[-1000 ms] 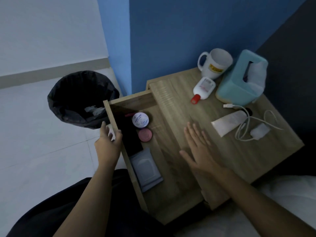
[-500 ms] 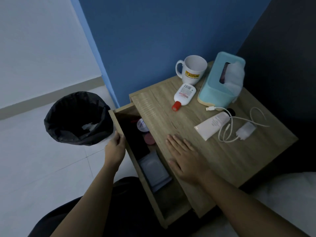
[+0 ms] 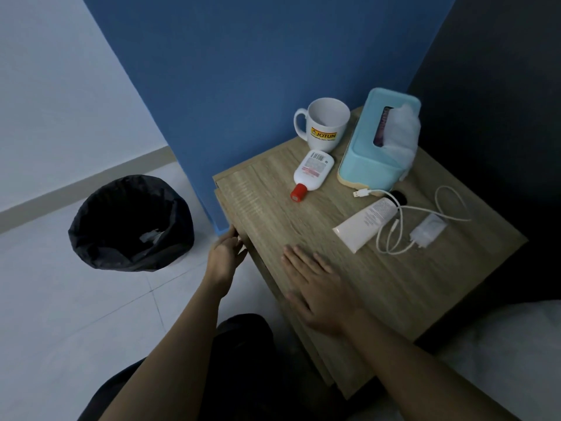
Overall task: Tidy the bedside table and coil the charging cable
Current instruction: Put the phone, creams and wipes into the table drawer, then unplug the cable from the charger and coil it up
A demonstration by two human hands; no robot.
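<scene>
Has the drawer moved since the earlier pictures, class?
Yes. The drawer has slid inward under the tabletop, from wide open to nearly shut; its contents no longer show. The left hand is at its front.

Left hand point(image 3: 226, 255) fingertips hidden behind drawer front edge; tube point(image 3: 368, 221) print too small to read; bed point(image 3: 501, 354) cut off at frame edge.

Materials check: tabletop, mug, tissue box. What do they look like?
Tabletop: looks like wood-grain laminate over board, matte; the streaks are even and printed-looking, though real veneer is possible.
Mug: probably glazed ceramic, white with a thick wall and a printed logo.
Tissue box: likely moulded plastic, smooth pale blue with rounded corners and a cream base strip.
</scene>
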